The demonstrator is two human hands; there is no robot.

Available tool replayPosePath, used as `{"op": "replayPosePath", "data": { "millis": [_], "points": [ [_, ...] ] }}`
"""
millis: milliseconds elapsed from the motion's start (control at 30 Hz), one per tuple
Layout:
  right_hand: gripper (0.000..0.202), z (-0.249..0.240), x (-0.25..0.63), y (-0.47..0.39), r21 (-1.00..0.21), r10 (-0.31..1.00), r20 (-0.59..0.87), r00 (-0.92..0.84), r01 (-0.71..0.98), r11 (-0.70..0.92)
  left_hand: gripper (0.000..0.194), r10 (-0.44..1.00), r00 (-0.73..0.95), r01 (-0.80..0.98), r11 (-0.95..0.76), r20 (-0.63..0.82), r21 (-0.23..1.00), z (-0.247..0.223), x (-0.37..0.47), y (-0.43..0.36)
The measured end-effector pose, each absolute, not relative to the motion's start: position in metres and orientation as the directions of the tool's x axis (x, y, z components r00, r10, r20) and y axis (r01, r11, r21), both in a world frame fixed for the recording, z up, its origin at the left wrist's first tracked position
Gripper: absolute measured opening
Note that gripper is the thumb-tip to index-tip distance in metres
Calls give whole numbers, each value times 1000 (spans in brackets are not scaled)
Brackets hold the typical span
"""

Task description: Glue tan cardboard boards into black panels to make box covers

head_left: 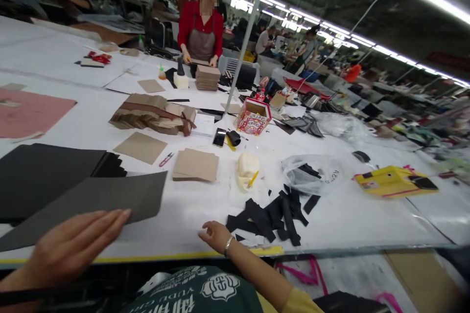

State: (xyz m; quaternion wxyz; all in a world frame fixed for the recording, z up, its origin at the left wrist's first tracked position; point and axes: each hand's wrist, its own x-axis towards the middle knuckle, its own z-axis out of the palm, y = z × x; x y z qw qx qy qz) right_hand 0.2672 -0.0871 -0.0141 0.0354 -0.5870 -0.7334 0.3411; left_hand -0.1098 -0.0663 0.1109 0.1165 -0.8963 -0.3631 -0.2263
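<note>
My left hand (79, 239) lies with its fingers stretched out along the near edge of a dark grey sheet (121, 193) at the lower left. That sheet partly overlaps a stack of black sheets (47, 171). My right hand (216, 237), with a bracelet at the wrist, is over the white table near its front edge, its fingers loosely curled and apart, holding nothing. Just right of it lies a pile of black strips (271, 215). A stack of tan boards (196, 165) and thread snips (166, 159) lie beyond the hands.
A white container with a yellow tool (247, 171), a plastic bag (312, 173) and a yellow box (396, 181) stand to the right. Farther back are a patterned red box (254, 116), a phone (219, 137), bundled brown pieces (150, 113) and a metal pole (247, 34). A person in red (201, 29) works opposite.
</note>
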Motion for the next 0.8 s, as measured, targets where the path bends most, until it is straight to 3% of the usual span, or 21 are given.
{"op": "replayPosePath", "data": {
  "millis": [67,133,233,300,400,467,633,800],
  "points": [
    [32,-18,292,-88,-577,912,-307,-274,815,51,48,519,749,604,-790,411,-103,88,-37,-69],
    [26,-23,318,-87,-579,942,-289,-171,815,-30,40,457,846,491,-868,276,-70,50,24,-67],
    [24,-27,359,-80,-584,962,-274,-8,796,-160,30,429,903,429,-899,-20,91,-12,82,-60],
    [26,-26,384,-71,-577,957,-272,96,780,-242,25,409,903,429,-879,-135,208,-43,101,-58],
    [31,-19,416,-45,-537,933,-239,270,764,-359,27,429,896,443,-834,-117,328,-67,111,-51],
    [38,-15,431,-22,-495,906,-197,374,760,-421,29,536,844,515,-788,-36,339,-72,108,-37],
    [49,-16,446,37,-399,880,-179,440,785,-474,36,816,575,787,-571,58,235,-64,89,26],
    [34,-19,450,73,-379,885,-211,414,800,-465,53,863,504,861,-503,-2,68,-49,85,95]
  ]
}}
